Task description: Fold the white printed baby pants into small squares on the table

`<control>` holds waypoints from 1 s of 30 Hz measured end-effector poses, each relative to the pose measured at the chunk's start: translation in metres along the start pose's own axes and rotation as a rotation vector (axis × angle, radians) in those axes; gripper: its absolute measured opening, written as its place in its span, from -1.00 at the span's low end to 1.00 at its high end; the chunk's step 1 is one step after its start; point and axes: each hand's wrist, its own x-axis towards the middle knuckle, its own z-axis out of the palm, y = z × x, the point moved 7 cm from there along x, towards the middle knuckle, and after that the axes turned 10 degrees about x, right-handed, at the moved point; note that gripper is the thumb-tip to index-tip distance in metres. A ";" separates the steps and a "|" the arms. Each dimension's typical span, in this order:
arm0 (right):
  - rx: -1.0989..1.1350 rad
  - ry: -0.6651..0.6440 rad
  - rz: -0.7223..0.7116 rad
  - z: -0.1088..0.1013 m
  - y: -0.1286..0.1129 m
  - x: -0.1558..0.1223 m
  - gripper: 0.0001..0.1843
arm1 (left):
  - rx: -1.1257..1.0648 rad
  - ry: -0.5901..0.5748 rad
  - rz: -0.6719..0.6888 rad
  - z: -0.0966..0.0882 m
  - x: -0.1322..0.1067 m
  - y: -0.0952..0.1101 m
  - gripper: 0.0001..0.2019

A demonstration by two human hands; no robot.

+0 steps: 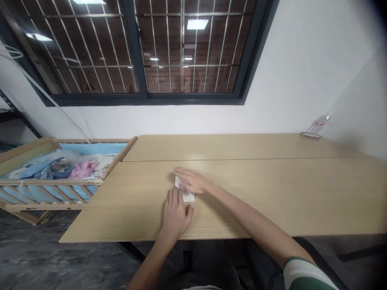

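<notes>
A small whitish printed piece of paper (189, 197) with faint pinkish markings lies flat on the wooden table, partly hidden under my hands. Across its upper part stretches my right hand (192, 181), fingers extended to the left and slightly blurred. My left hand (176, 212) rests palm down at the paper's lower left, its fingertips at the paper's edge and its thumb apart. Neither hand is visibly closed around anything.
The pale wooden table (272, 193) runs against a white wall beneath a barred window (193, 52). A clear plastic bottle (319, 124) leans at the far right corner beside a dark flat object (310, 135). Left of the table stands a wooden crib (54, 182) holding bedding.
</notes>
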 end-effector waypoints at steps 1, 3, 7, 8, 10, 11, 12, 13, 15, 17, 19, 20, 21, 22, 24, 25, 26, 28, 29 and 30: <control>0.001 -0.049 -0.051 0.005 -0.014 -0.004 -0.35 | -0.010 -0.007 0.012 0.005 -0.005 0.006 -0.32; 0.019 -0.128 -0.107 0.017 -0.034 -0.013 -0.33 | -0.028 -0.013 0.019 0.013 -0.013 0.017 -0.32; 0.063 -0.227 -0.147 0.040 -0.046 -0.031 -0.29 | -0.044 0.035 0.017 0.018 -0.016 0.026 -0.32; 0.073 -0.235 -0.154 0.043 -0.045 -0.034 -0.29 | -0.045 0.045 0.008 0.018 -0.016 0.026 -0.30; 0.097 -0.241 -0.138 0.045 -0.038 -0.037 -0.33 | -0.050 0.041 0.005 0.018 -0.015 0.025 -0.30; 0.109 -0.244 -0.111 0.045 -0.032 -0.038 -0.36 | -0.052 0.030 0.002 0.019 -0.015 0.024 -0.31; 0.118 -0.252 -0.073 0.045 -0.026 -0.037 -0.38 | -0.053 0.017 -0.004 0.020 -0.016 0.023 -0.32; 0.123 -0.264 -0.033 0.044 -0.019 -0.036 -0.39 | -0.052 0.003 -0.011 0.021 -0.016 0.021 -0.33; 0.118 -0.290 0.034 0.044 -0.006 -0.034 -0.40 | -0.037 -0.018 -0.032 0.021 -0.017 0.019 -0.34; 0.100 -0.311 0.080 0.043 0.007 -0.030 -0.39 | -0.023 -0.031 -0.036 0.020 -0.018 0.017 -0.35; 0.083 -0.317 0.109 0.043 0.018 -0.026 -0.38 | -0.018 -0.033 -0.030 0.019 -0.019 0.016 -0.34; 0.075 -0.315 0.115 0.043 0.023 -0.024 -0.38 | -0.017 -0.029 -0.027 0.018 -0.019 0.016 -0.33; 0.069 -0.308 0.113 0.043 0.028 -0.022 -0.38 | -0.015 -0.022 -0.023 0.018 -0.019 0.016 -0.33; 0.064 -0.292 0.106 0.041 0.032 -0.020 -0.38 | -0.012 -0.013 -0.020 0.018 -0.019 0.016 -0.33; 0.047 -0.251 0.091 0.038 0.040 -0.016 -0.38 | -0.007 0.004 -0.018 0.018 -0.019 0.015 -0.33; 0.034 -0.232 0.092 0.036 0.045 -0.014 -0.38 | -0.004 0.010 -0.017 0.019 -0.019 0.015 -0.33; 0.019 -0.213 0.099 0.034 0.050 -0.012 -0.38 | 0.000 0.012 -0.018 0.019 -0.019 0.014 -0.33; -0.007 -0.182 0.123 0.031 0.061 -0.007 -0.38 | 0.013 0.006 -0.015 0.021 -0.019 0.014 -0.33; -0.013 -0.171 0.135 0.030 0.066 -0.005 -0.38 | 0.022 0.004 -0.011 0.021 -0.019 0.014 -0.33; -0.017 -0.166 0.147 0.029 0.071 -0.003 -0.38 | 0.030 0.005 -0.007 0.021 -0.019 0.014 -0.33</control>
